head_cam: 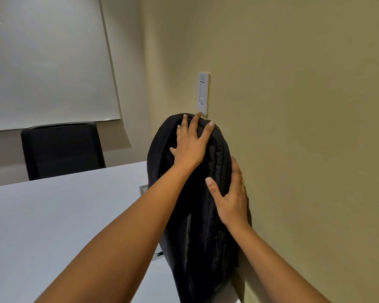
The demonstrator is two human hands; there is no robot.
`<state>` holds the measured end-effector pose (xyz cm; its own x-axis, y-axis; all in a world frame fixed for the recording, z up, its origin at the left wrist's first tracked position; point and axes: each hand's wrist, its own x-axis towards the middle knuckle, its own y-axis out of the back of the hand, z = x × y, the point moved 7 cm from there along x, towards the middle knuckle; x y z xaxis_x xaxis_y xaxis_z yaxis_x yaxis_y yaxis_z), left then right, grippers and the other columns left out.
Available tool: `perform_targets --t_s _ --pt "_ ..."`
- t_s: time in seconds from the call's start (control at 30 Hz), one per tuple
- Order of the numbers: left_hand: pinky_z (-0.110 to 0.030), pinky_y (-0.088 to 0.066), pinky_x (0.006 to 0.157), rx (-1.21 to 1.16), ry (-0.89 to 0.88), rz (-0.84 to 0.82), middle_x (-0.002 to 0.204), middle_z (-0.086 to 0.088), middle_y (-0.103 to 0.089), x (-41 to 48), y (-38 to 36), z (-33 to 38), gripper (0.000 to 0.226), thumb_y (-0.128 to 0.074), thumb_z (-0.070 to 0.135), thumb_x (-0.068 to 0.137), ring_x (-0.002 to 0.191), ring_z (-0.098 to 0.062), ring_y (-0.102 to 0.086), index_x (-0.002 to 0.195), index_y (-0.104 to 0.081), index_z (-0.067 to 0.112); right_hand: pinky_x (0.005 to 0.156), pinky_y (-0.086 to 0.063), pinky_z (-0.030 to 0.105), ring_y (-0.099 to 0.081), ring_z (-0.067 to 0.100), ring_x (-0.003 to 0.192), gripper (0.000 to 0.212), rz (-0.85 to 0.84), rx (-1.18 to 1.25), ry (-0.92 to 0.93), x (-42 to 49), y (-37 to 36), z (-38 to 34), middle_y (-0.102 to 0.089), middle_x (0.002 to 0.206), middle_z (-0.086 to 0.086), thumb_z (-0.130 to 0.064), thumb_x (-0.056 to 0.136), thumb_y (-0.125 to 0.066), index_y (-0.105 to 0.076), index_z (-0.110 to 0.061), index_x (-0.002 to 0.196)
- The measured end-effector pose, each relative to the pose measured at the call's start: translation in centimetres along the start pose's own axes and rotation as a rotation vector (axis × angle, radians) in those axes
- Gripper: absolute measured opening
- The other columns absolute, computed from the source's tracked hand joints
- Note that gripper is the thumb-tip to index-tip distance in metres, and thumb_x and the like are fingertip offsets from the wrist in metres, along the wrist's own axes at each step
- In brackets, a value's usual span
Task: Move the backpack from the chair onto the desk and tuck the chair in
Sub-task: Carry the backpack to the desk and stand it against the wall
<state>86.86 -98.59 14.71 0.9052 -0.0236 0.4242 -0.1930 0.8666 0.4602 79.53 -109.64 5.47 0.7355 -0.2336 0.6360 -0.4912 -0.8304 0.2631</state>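
Observation:
A black backpack (197, 226) stands upright on the white desk (64, 215), leaning against the beige wall on the right. My left hand (192, 145) lies flat over the top of the backpack with its fingers spread. My right hand (231, 194) grips the backpack's right edge, between the bag and the wall, thumb on the front. A black chair (61, 149) stands at the far side of the desk. The chair the backpack came from is out of view.
A white wall switch plate (203, 92) sits on the wall just above the backpack. A whiteboard (46, 62) hangs on the far wall behind the chair. A small grey cable port (143, 189) shows in the desk beside the bag.

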Motion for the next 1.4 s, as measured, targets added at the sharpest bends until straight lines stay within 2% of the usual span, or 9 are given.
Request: perform_targets --t_s 0.13,0.3,0.47,0.67,0.8,0.9,1.03,1.17,1.4 --pt "-0.067 -0.007 0.108 -0.041 -0.092 0.0 0.157 0.005 -0.002 -1.1 -0.6 -0.4 0.053 -0.034 0.056 0.09 0.143 -0.019 0.003 0.14 -0.022 0.043 0.107 -0.033 0.036 -0.03 0.017 0.135 0.077 0.054 -0.055 0.003 -3.0 0.1 1.1 -0.028 0.15 0.002 -0.064 0.076 -0.048 -0.009 -0.041 0.138" --pt "-0.063 -0.005 0.11 -0.018 -0.11 -0.095 0.157 0.003 0.003 -0.5 -1.2 -0.8 0.056 -0.036 0.056 0.089 0.143 -0.02 0.007 0.14 -0.019 0.043 0.104 -0.017 0.004 -0.026 0.015 0.136 0.068 0.115 0.109 -0.028 -2.9 -1.6 0.8 -0.028 0.149 0.005 -0.057 0.08 -0.046 -0.012 -0.038 0.136" --pt "-0.06 -0.008 0.111 0.049 -0.128 -0.17 0.157 0.0 0.002 0.6 -1.1 -1.1 0.052 -0.033 0.054 0.091 0.143 -0.023 0.005 0.141 -0.02 0.042 0.108 -0.023 0.014 -0.028 0.014 0.135 0.068 0.127 0.315 -0.116 -2.9 -5.4 0.5 -0.028 0.148 0.008 -0.062 0.078 -0.047 -0.013 -0.041 0.134" --pt "-0.062 -0.01 0.111 0.089 -0.131 -0.185 0.157 -0.001 0.001 1.0 -1.0 -1.9 0.051 -0.029 0.053 0.092 0.143 -0.024 0.0 0.141 -0.019 0.042 0.104 -0.024 0.009 -0.03 0.017 0.134 0.069 0.098 0.313 -0.156 -2.0 -6.5 1.0 -0.03 0.147 0.01 -0.054 0.078 -0.047 -0.017 -0.031 0.135" --pt "-0.064 -0.01 0.109 0.057 -0.14 -0.177 0.157 0.0 0.002 0.4 -1.6 -1.9 0.051 -0.027 0.053 0.093 0.143 -0.022 0.001 0.141 -0.018 0.041 0.11 -0.029 0.033 -0.025 0.014 0.135 0.07 0.091 0.081 -0.126 -2.4 -4.3 0.9 -0.027 0.15 0.01 -0.047 0.084 -0.054 -0.015 -0.028 0.139" --pt "-0.064 -0.007 0.11 0.041 -0.162 -0.202 0.157 0.0 0.002 0.1 -1.8 -1.9 0.05 -0.027 0.051 0.094 0.143 -0.021 0.004 0.142 -0.018 0.041 0.108 -0.03 0.049 -0.024 0.02 0.135 0.07 0.249 -0.33 0.063 -2.6 -1.4 -1.8 -0.026 0.149 0.015 -0.034 0.085 -0.06 -0.022 -0.016 0.141" --pt "-0.061 -0.003 0.111 -0.04 -0.212 -0.259 0.157 0.001 -0.002 0.0 -1.3 -2.1 0.049 -0.022 0.048 0.095 0.143 -0.016 0.006 0.142 -0.018 0.038 0.11 -0.013 0.053 -0.016 0.027 0.14 0.072 0.182 -0.773 0.324 -1.2 -2.2 -6.0 -0.031 0.149 0.011 -0.018 0.08 -0.064 -0.026 -0.011 0.14" --pt "-0.059 -0.005 0.112 -0.039 -0.167 -0.225 0.157 0.005 -0.003 -0.6 -0.1 -5.2 0.058 -0.02 0.054 0.086 0.143 -0.015 0.002 0.142 -0.014 0.041 0.108 -0.007 0.056 -0.008 0.028 0.14 0.08 -0.008 -1.028 0.284 0.1 -3.5 -5.6 -0.021 0.152 0.011 -0.032 0.08 -0.063 -0.02 -0.008 0.142" --pt "-0.05 -0.013 0.116 -0.1 -0.161 -0.271 0.156 0.005 -0.007 -1.9 -1.5 -6.8 0.051 -0.024 0.046 0.096 0.143 -0.012 -0.007 0.143 -0.007 0.039 0.109 -0.015 0.055 -0.007 0.031 0.14 0.09 -0.032 -1.083 0.266 0.2 -3.3 -4.1 -0.012 0.153 0.012 -0.035 0.078 -0.06 -0.006 -0.006 0.143"
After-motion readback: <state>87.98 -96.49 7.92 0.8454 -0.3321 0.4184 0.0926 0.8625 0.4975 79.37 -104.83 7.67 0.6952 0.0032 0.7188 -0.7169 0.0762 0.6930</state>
